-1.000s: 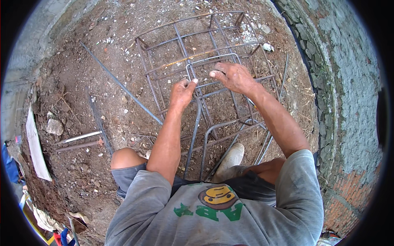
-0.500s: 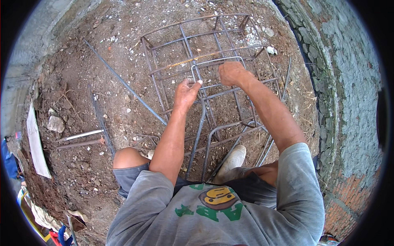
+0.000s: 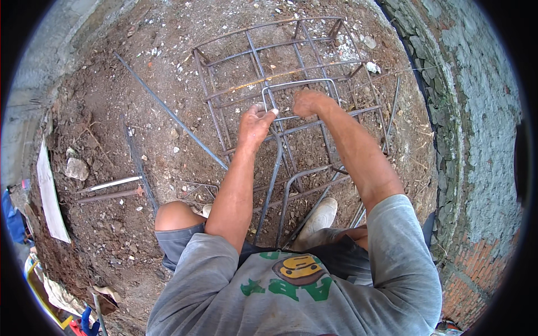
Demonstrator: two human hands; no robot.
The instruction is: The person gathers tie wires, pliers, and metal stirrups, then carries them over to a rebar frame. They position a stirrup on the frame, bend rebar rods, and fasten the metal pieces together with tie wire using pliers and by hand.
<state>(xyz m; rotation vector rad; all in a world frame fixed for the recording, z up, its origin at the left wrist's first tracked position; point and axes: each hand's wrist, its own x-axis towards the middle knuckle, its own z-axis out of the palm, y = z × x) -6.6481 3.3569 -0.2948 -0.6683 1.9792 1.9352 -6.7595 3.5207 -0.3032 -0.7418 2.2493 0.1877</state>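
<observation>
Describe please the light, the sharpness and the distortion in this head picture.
Head view: bright, even daylight with soft shadows; the left hand, the right hand and the steel bar cage are sharp, with no visible glare; fisheye distortion curves the stone wall and the long loose bar toward the rim; black corners surround the round image.

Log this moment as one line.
left hand: grips bent steel stirrup | right hand: closed on same stirrup | under: rebar cage on dirt ground | loose rod left

Bare dirt ground (image 3: 140, 73), rebar cage (image 3: 291, 73), loose steel rod (image 3: 168, 112), stone (image 3: 75, 168), white plank (image 3: 50, 196)
</observation>
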